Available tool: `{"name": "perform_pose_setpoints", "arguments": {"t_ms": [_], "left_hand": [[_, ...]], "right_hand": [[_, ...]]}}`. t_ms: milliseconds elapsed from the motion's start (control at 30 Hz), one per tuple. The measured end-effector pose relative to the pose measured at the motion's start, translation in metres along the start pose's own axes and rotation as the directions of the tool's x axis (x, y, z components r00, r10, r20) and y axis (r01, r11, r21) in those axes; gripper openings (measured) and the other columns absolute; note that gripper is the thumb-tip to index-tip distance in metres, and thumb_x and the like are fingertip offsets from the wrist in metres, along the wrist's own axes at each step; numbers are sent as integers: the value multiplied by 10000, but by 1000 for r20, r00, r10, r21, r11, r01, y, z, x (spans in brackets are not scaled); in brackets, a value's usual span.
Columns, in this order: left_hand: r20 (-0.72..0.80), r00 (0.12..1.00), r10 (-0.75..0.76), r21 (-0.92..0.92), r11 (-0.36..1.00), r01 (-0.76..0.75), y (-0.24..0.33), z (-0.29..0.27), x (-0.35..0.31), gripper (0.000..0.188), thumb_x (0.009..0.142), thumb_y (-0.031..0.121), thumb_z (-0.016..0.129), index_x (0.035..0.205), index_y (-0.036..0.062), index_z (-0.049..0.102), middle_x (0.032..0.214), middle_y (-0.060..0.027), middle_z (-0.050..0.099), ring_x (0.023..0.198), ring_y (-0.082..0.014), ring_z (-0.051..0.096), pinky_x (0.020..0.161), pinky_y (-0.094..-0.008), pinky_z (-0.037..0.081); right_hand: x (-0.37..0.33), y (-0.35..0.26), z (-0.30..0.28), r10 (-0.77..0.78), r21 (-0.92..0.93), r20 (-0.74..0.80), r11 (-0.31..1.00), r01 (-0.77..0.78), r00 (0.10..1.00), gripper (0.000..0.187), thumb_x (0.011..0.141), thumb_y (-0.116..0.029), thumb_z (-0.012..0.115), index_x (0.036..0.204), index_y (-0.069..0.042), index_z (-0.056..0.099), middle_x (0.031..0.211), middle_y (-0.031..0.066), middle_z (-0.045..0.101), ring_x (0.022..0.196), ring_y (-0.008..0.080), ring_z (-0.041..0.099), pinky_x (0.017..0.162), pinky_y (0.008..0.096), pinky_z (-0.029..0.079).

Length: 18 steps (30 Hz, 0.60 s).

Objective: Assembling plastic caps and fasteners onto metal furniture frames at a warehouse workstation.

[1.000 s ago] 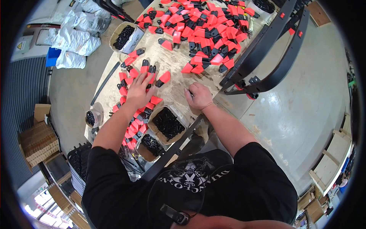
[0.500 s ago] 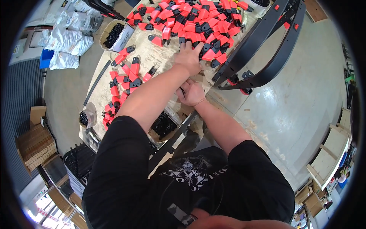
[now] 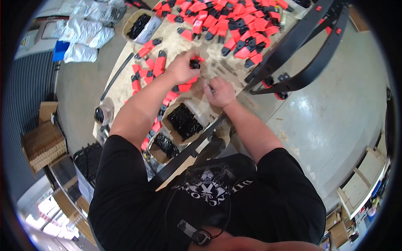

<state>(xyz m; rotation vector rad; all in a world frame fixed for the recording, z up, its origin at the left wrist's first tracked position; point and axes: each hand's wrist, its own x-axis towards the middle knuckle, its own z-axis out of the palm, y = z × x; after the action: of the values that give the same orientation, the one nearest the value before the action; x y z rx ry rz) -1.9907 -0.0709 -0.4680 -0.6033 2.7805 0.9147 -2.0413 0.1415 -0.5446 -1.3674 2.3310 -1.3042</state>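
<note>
My left hand (image 3: 181, 68) is closed around a red and black plastic part (image 3: 195, 63) held just above the worn workbench (image 3: 217, 67). My right hand (image 3: 219, 92) rests on the bench a little to the right, fingers curled, and whether it holds something small cannot be told. A large heap of red and black parts (image 3: 234, 25) covers the far end of the bench. A row of the same parts (image 3: 147, 69) lies to the left of my left hand.
Open cardboard boxes of small black pieces (image 3: 183, 121) sit at the bench's near edge, another box (image 3: 142, 25) at the far left. A black metal frame (image 3: 301, 54) leans on the right. Silver bags (image 3: 83, 33) and cartons (image 3: 44, 142) lie on the floor at left.
My left hand reached far up to the red heap, then drew back toward the bench middle holding a red and black part. My right hand stayed roughly in place.
</note>
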Motion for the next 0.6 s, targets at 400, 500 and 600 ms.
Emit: {"name": "perform_pose_setpoints", "arguments": {"t_ms": [400, 500, 600], "left_hand": [[45, 893, -449, -102, 887, 451, -124, -92, -239, 481, 825, 146, 745, 1279, 34, 633, 1225, -133, 690, 1118, -207, 657, 951, -337, 524], [-19, 905, -425, 38, 904, 426, -122, -83, -248, 488, 840, 262, 716, 1275, 52, 647, 1249, -169, 691, 1110, -330, 683, 968, -391, 532], [-19, 878, -478, -55, 878, 476, -124, -85, -226, 455, 869, 221, 729, 1255, -2, 640, 1188, -157, 707, 1058, -255, 686, 945, -360, 533]], "right_hand": [[2, -4, 4, -1, -51, 7, 999, 1, 1000, 240, 902, -280, 674, 764, -88, 637, 787, 127, 630, 742, 352, 646, 660, 461, 529], [-2, 4, 7, -49, -97, -26, 994, 46, 998, 228, 898, -242, 687, 740, -92, 620, 776, 117, 632, 699, 338, 636, 633, 435, 528], [-3, 8, 9, -107, -128, -76, 987, 97, 991, 210, 890, -231, 700, 755, -90, 621, 784, 116, 638, 709, 335, 638, 654, 436, 533]]}}
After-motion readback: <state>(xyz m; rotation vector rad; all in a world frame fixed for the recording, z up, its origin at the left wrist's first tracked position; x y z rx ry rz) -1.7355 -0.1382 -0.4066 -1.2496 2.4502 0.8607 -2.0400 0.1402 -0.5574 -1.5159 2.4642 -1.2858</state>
